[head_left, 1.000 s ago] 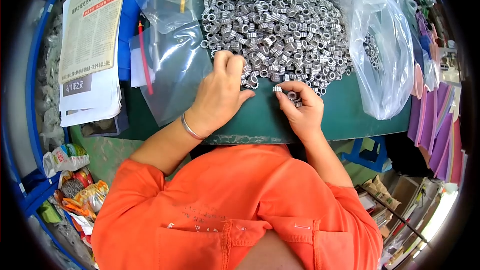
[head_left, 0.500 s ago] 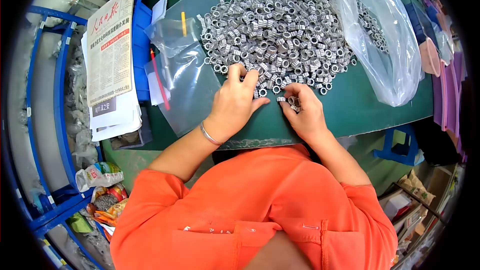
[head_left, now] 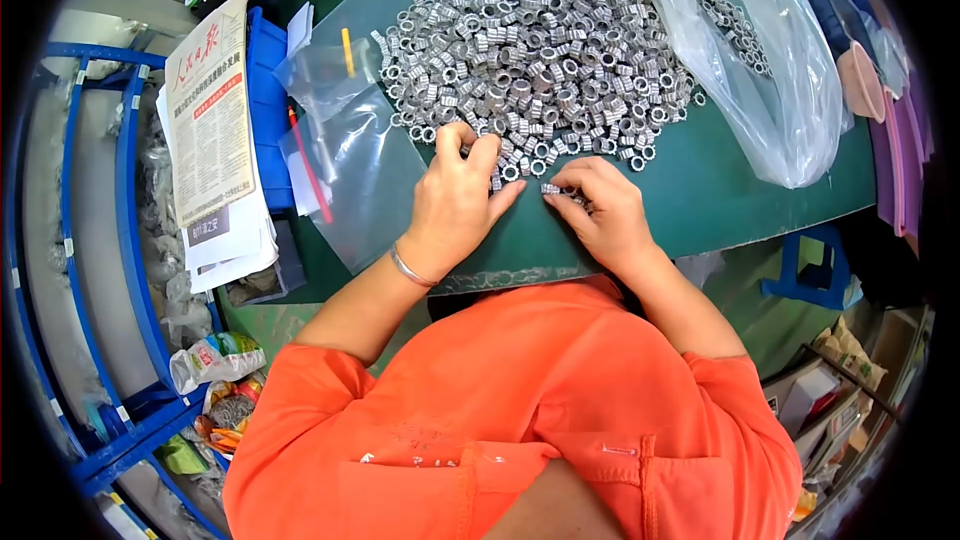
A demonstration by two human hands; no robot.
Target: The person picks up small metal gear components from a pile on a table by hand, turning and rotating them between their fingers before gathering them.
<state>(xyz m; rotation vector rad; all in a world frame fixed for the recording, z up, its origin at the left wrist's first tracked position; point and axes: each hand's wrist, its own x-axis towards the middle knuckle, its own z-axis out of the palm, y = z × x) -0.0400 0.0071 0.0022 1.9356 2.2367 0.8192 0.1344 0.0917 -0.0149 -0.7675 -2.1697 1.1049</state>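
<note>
A large heap of small grey metal rings [head_left: 540, 60] with ribbed outsides lies on the green table. My left hand [head_left: 455, 205], with a bracelet at the wrist, rests at the heap's near edge. Its fingers are bent over the rings and its thumb stands apart from them, so it is open; the fingertips are partly hidden. To the right, my right hand [head_left: 612, 215] is closed, with a few metal rings [head_left: 576, 197] between thumb and fingers. One ring [head_left: 550, 189] shows at its thumb tip. The fingers cover part of what it holds.
A clear plastic bag [head_left: 770, 130] with more rings inside lies at the right. Left of the heap are flat plastic sheets [head_left: 375, 180], a yellow stick [head_left: 348, 52] and a red pen [head_left: 318, 185]. A newspaper [head_left: 210, 120] leans by a blue bin [head_left: 268, 110]. The table's front edge [head_left: 500, 278] is near me.
The camera view has shifted slightly. My right hand's fingers have closed further over the rings, which show less now. My left hand stays at the heap's near edge.
</note>
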